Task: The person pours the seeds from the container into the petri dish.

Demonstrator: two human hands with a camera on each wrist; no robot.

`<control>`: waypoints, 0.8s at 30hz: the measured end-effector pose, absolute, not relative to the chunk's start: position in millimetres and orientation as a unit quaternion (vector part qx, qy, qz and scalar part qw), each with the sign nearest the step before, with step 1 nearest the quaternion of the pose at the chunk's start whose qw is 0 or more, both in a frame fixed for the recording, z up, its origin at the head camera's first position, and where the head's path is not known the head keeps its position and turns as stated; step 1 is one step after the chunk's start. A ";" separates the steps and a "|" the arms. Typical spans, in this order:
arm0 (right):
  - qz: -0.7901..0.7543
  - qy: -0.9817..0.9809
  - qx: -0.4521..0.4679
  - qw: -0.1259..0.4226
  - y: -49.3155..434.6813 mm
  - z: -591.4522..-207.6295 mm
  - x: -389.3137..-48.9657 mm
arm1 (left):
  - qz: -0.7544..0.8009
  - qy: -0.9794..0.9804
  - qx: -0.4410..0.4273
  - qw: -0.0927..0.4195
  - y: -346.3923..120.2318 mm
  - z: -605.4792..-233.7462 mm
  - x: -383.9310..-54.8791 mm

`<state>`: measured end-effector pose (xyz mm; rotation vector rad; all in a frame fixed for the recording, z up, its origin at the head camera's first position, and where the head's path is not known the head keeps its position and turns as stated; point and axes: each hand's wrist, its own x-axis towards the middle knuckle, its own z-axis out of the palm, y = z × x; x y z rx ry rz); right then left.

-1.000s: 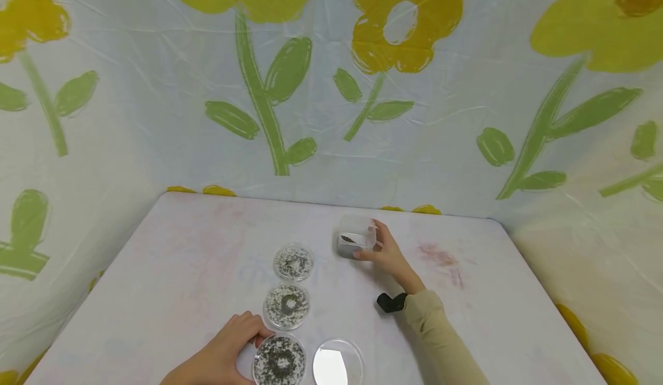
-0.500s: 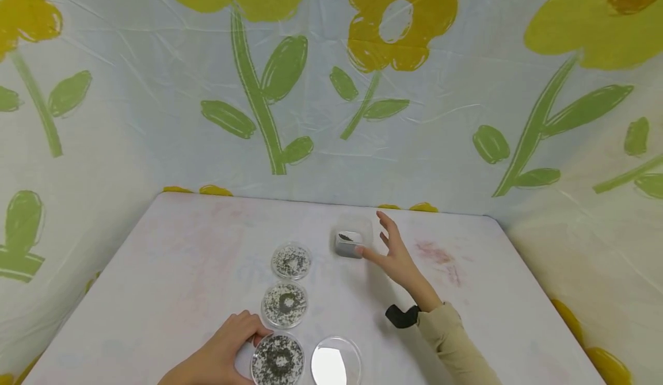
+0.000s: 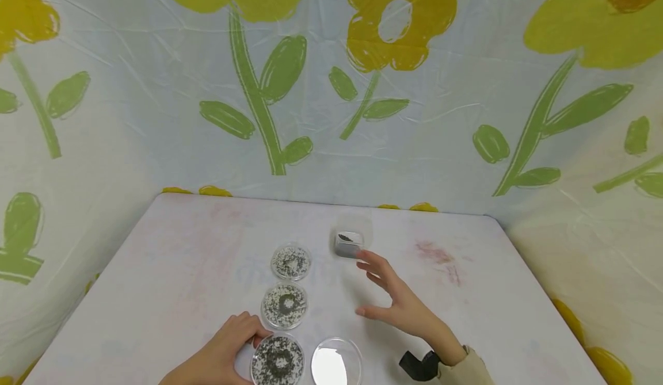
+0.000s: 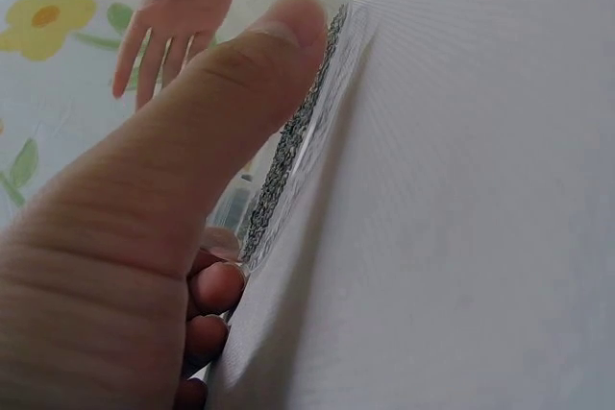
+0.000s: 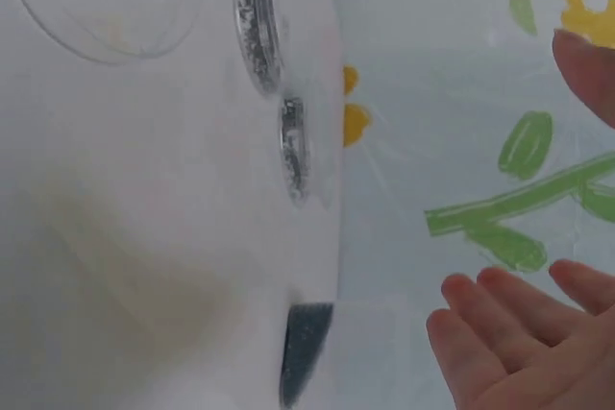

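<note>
My left hand [image 3: 220,347] grips the nearest petri dish [image 3: 278,362] at its left side. In the left wrist view, the thumb [image 4: 221,112] lies along the rim of this dish [image 4: 285,156], which holds a layer of dark grains. My right hand [image 3: 401,298] hovers empty over the table, fingers spread and thumb apart. Just beyond its fingertips stands a small clear plastic box [image 3: 348,247] with dark contents, its clear lid raised behind. To the right of the held dish lies a clear petri dish half [image 3: 339,362] with a bright reflection.
Two more petri dishes, a middle one [image 3: 285,305] and a far one [image 3: 291,262], continue the row away from me, speckled dark on white. A white cloth covers the table [image 3: 197,258]. Flower-printed sheeting [image 3: 440,160] hangs close behind and at both sides.
My right hand has let go of the clear box and drawn back toward me, to the right. The box stays in place. My left hand keeps its grip on the near dish.
</note>
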<state>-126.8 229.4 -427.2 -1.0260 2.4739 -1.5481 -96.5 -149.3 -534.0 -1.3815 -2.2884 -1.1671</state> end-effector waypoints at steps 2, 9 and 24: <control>-0.503 0.787 -0.354 0.034 230.8 -431.6 -120.7 | -0.398 -0.780 -0.469 0.112 -149.2 -534.1 -96.5; -0.481 0.769 -0.408 0.107 231.6 -451.1 -100.5 | -0.404 -0.777 -0.469 0.113 -147.7 -533.9 -96.4; -0.487 0.760 -0.334 0.272 224.5 -474.1 -68.5 | -0.398 -0.778 -0.473 0.115 -148.0 -530.6 -96.3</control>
